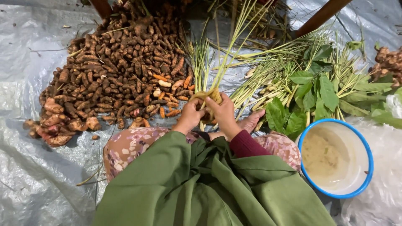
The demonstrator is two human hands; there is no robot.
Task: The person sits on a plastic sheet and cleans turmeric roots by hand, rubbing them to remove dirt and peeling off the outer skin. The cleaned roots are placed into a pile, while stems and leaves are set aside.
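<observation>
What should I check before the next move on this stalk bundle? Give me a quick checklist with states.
1. Both hands on the bundle: left hand and right hand grip the root end of the stalk bundle: ok.
2. Stalk tops free: they run up past the turmeric pile and are not pinned: ok.
3. Binding on the bundle: hidden by fingers: cannot tell.
4. Loose stalks and leaves within reach on the right: ok.
5. Blue-rimmed bowl clear of the hands, upright with pale cloudy liquid inside: ok.
6. Plastic sheet underneath: wrinkled but covering the ground: ok.

Head camera looks steeply down, close, over the lap.
</observation>
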